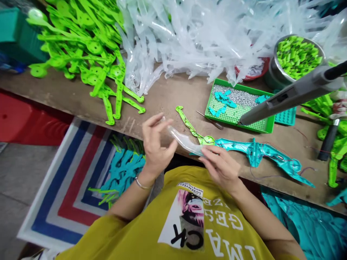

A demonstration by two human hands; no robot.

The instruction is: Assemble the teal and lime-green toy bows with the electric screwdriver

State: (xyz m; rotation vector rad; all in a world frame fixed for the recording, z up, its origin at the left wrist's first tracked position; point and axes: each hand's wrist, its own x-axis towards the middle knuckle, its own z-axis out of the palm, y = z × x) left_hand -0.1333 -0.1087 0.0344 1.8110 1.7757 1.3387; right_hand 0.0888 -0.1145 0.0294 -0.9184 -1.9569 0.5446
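Note:
In front of my chest, a clear curved plastic piece [184, 140] slants between my two hands. My right hand [222, 167] pinches its lower end between thumb and fingers. The fingers of my left hand [157, 142] curl around its upper end; their exact contact is hard to make out. Just beyond the piece, a bright green plastic arm [188, 122] lies on the workbench [165, 94], its round end meeting a long teal plastic body [235, 146]. Thin wires run over both parts.
A green tray [253, 125] holds screws and teal bits, with a thin screwdriver [214, 123] beside it. A grey power screwdriver [287, 97] hangs over it. Green parts [94, 47] and clear pieces [184, 39] are heaped behind. A metal pot [273, 77] stands right.

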